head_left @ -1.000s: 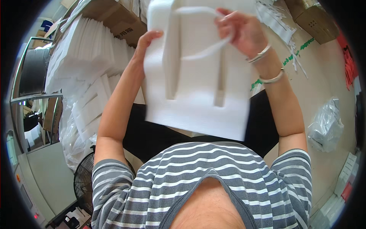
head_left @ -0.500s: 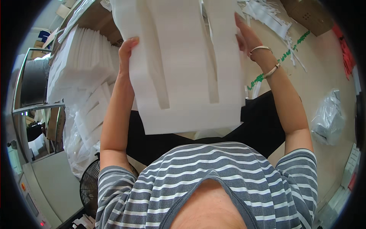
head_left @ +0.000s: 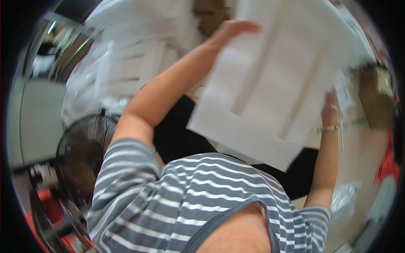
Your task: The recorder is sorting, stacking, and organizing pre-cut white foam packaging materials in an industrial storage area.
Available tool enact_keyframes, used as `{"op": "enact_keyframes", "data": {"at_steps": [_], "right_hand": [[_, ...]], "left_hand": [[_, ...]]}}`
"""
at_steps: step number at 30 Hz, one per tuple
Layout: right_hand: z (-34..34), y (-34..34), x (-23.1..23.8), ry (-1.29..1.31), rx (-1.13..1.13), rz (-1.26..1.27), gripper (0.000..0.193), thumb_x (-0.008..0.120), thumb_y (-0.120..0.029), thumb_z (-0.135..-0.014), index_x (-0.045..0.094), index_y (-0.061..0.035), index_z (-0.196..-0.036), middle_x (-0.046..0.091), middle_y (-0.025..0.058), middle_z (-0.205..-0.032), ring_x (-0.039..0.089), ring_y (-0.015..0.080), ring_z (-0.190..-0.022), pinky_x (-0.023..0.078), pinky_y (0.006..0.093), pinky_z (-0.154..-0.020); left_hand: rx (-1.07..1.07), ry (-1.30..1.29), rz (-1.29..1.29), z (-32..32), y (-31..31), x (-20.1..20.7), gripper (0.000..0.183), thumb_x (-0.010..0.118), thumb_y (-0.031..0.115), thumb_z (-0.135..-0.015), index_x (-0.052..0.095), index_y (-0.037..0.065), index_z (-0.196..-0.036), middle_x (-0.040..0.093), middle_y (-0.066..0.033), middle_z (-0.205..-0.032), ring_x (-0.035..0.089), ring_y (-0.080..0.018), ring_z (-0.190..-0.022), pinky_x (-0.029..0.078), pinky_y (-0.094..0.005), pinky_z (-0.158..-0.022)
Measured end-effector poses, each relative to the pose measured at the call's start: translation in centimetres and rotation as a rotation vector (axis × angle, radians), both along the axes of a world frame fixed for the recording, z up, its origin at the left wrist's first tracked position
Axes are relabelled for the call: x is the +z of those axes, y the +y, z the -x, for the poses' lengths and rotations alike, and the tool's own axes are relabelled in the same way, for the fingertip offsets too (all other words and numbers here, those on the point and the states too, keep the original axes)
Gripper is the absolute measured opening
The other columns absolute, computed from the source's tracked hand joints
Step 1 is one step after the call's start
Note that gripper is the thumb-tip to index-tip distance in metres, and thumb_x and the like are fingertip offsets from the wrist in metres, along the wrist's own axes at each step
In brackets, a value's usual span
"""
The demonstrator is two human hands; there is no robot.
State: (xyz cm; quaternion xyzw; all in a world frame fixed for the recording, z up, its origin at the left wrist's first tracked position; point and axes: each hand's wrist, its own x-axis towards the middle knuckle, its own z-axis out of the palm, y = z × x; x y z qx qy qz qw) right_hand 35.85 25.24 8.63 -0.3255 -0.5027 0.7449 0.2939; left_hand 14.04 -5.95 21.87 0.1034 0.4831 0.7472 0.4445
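Observation:
A large white foam sheet (head_left: 270,84), cut with long narrow slots, hangs tilted in front of me above my lap. My left hand (head_left: 232,33) is closed on its left edge, thumb on the near face and the other fingers hidden behind. At the opposite edge, my right hand (head_left: 330,105) grips low on the sheet, blurred by motion and partly hidden. Whether the sheet is single or several layers thick, I cannot tell. More white slotted sheets (head_left: 130,69) stand to my left, partly wrapped in clear plastic.
A black fan (head_left: 82,147) stands close by my left elbow. On the right is a brown cardboard box (head_left: 374,99), with a clear plastic bag (head_left: 345,204) on the floor nearer me. Something red (head_left: 387,164) lies at the far right.
My view has swung to the left. The foam sheet has tilted, its lower end now toward the lower right. Both hands have stayed at its edges, the right one lower in view.

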Motion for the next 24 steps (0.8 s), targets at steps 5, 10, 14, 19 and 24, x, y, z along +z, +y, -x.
{"op": "enact_keyframes", "data": {"at_steps": [5,10,14,19,24], "right_hand": [[3.5,-7.8,3.4,0.166,0.606,0.089,0.033,0.043,-0.032,-0.083,0.048,-0.0081,-0.105,0.052,0.0047,-0.094,0.05,0.0163,-0.08,0.042,0.0281,-0.068],[1.7,-6.1,6.4,0.358,0.949,0.164,0.034,0.041,-0.025,-0.084,0.045,-0.0042,-0.111,0.051,0.0096,-0.106,0.049,0.0202,-0.097,0.041,0.0328,-0.082],[1.7,-4.6,5.4,0.244,0.59,0.155,0.034,0.041,-0.022,-0.084,0.045,-0.0011,-0.109,0.052,0.0102,-0.104,0.051,0.0206,-0.095,0.042,0.0318,-0.081],[3.8,-8.3,8.1,0.524,0.949,-0.052,0.031,0.043,-0.025,-0.083,0.05,-0.0005,-0.102,0.056,0.0071,-0.092,0.054,0.0155,-0.084,0.045,0.0257,-0.071],[5.1,-12.5,13.3,0.245,0.599,-0.073,0.066,0.039,-0.048,-0.081,0.025,-0.0032,-0.127,0.041,0.0076,-0.119,0.031,0.001,-0.049,0.025,0.0123,-0.042]], "left_hand": [[-0.125,0.043,-0.037,-0.5,-0.4,1.1,0.026,0.059,0.037,-0.065,0.059,0.016,-0.081,0.055,0.0007,-0.073,0.05,-0.0095,-0.067,0.041,-0.0247,-0.064],[0.045,0.224,-0.073,-0.8,-5.0,4.3,0.023,0.05,0.03,-0.073,0.059,0.012,-0.084,0.055,-0.0016,-0.073,0.052,-0.0108,-0.069,0.042,-0.0242,-0.067],[0.124,0.298,0.028,2.3,-4.9,2.0,0.023,0.05,0.028,-0.073,0.058,0.009,-0.085,0.058,-0.0036,-0.075,0.055,-0.0124,-0.068,0.045,-0.0276,-0.065],[0.134,0.205,0.015,0.4,-7.0,3.4,0.024,0.054,0.026,-0.068,0.056,0.004,-0.078,0.057,-0.0055,-0.069,0.055,-0.016,-0.062,0.046,-0.0285,-0.059],[0.171,0.135,-0.39,3.0,-12.1,3.5,0.029,0.053,0.028,-0.068,0.054,0.004,-0.083,0.058,-0.0067,-0.073,0.055,-0.0184,-0.063,0.046,-0.0298,-0.058]]}}
